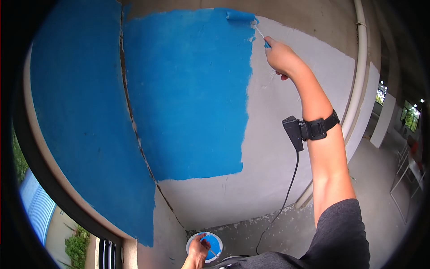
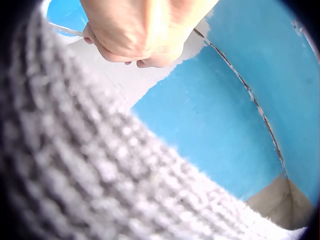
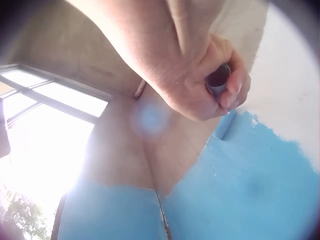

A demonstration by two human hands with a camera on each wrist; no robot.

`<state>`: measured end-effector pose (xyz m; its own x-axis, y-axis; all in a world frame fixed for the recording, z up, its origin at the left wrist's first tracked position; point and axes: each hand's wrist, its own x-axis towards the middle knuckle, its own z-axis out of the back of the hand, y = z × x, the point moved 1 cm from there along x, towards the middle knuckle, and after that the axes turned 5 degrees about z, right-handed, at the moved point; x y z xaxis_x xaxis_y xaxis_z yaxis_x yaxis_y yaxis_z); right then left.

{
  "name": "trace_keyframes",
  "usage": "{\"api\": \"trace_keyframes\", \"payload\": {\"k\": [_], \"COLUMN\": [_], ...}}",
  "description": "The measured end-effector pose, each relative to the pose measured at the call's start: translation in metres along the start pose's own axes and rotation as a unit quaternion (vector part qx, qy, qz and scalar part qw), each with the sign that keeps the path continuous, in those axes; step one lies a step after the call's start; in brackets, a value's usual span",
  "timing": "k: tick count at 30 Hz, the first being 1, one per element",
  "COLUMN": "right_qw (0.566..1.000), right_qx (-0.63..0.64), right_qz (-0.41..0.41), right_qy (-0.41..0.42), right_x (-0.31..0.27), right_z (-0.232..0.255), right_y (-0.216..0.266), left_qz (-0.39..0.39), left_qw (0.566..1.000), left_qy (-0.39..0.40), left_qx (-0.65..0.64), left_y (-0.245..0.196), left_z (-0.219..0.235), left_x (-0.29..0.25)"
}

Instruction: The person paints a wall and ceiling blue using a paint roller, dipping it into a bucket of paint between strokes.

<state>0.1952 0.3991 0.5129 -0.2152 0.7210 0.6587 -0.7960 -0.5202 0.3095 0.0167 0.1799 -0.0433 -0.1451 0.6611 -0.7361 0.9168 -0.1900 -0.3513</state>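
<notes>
My right hand grips the handle of a paint roller, whose blue sleeve lies against the wall at the top edge of the blue area. In the right wrist view the fingers of the right hand curl round the handle's dark end. Low in the head view, my left hand holds the thin handle of a white bucket with blue paint inside. The left wrist view shows the left hand with curled fingers at the white handle.
Blue paint covers much of the front wall and the left wall, with a cracked corner seam between them. White wall borders the blue. A pipe runs down the right side; a cable hangs from the right forearm's camera.
</notes>
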Motion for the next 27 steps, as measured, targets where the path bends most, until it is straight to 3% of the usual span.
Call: {"api": "trace_keyframes", "payload": {"k": [4,8,10,13,14,18,20,24,27], "right_qw": [0.997,0.997,0.993,0.989,0.977,0.986,0.998,0.998,0.989], "right_qx": [-0.076,-0.074,-0.110,-0.145,-0.164,-0.139,-0.047,-0.056,-0.135], "right_qz": [-0.023,-0.013,0.027,0.008,0.075,0.064,-0.021,0.019,0.039], "right_qy": [0.021,0.031,-0.044,-0.024,-0.112,-0.071,0.035,-0.006,-0.035], "right_x": [-0.014,-0.008,-0.003,-0.026,-0.024,-0.020,-0.022,-0.032,-0.044], "right_z": [-0.006,-0.004,-0.029,-0.060,-0.078,-0.034,-0.014,-0.054,-0.069], "right_y": [-0.001,0.004,-0.008,-0.022,-0.040,-0.017,0.003,-0.026,-0.037], "left_qz": [0.003,0.002,0.004,0.005,0.006,0.007,0.008,0.002,-0.001], "left_qw": [1.000,1.000,1.000,1.000,1.000,1.000,1.000,1.000,1.000], "left_qy": [-0.022,-0.019,-0.021,-0.027,-0.027,-0.026,-0.019,-0.023,-0.031], "left_qx": [-0.006,-0.003,-0.015,-0.008,-0.009,-0.010,-0.010,-0.003,-0.007], "left_y": [0.002,-0.001,0.000,-0.001,-0.002,-0.003,-0.002,-0.003,-0.002], "left_z": [0.005,0.006,0.006,0.006,0.006,0.005,0.003,0.003,0.004], "left_x": [-0.001,-0.003,-0.004,-0.012,-0.012,-0.005,-0.005,-0.007,-0.010]}}
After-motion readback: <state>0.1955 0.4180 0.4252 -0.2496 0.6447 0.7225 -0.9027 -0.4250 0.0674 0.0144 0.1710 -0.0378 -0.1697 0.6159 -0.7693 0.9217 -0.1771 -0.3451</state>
